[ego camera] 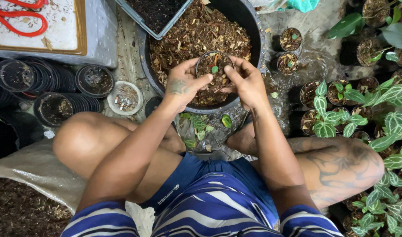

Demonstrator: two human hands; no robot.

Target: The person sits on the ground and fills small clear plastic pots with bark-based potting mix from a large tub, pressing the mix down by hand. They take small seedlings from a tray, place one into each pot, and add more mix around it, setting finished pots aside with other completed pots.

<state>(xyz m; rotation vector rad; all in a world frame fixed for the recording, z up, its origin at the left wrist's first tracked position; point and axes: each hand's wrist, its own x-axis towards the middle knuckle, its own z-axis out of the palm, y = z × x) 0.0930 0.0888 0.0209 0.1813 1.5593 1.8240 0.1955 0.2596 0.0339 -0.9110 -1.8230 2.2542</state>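
A small black pot (215,66) filled with brown bark mix and a tiny green seedling sits between both hands, held over a large black tub (253,33) of the same bark mix. My left hand (182,83) cups the pot's left side, thumb reaching toward its middle. On the pot's right side my right hand (247,82) grips it, thumb pressing the mix near the seedling. I sit cross-legged behind the tub.
Stacks of empty black pots (43,83) lie at the left, beside a small dish (124,98). Red scissors (21,19) rest on a white box top. Potted green striped plants (367,114) crowd the right. Loose seedlings (201,127) lie between my legs.
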